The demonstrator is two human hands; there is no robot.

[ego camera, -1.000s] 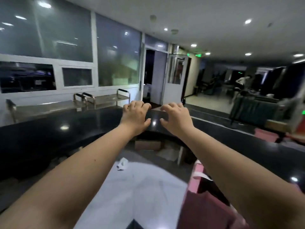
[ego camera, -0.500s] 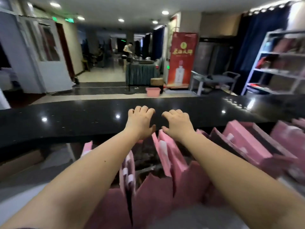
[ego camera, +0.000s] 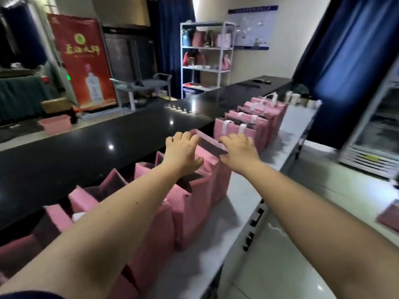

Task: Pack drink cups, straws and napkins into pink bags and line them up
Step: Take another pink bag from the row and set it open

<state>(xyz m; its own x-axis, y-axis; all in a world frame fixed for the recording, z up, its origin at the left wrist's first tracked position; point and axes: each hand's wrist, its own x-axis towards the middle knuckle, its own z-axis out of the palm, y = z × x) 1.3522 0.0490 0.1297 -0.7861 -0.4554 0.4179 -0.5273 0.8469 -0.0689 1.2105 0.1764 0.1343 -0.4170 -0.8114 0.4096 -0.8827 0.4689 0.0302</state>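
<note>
Reaching left hand [ego camera: 182,152] and right hand [ego camera: 238,148], fingers curling loosely, over open pink bag [ego camera: 207,169] on white counter [ego camera: 244,203]; not showing whether gripping or merely touching. Standing beyond, four far bags [ego camera: 237,132]; crowding closer, roughly five near bags [ego camera: 116,186].

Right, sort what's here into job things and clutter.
Job: open bag, held at its rim by left hand and right hand; lined-up bags; cups.
Clutter: red banner; shelf; fridge; pink tub.
</note>
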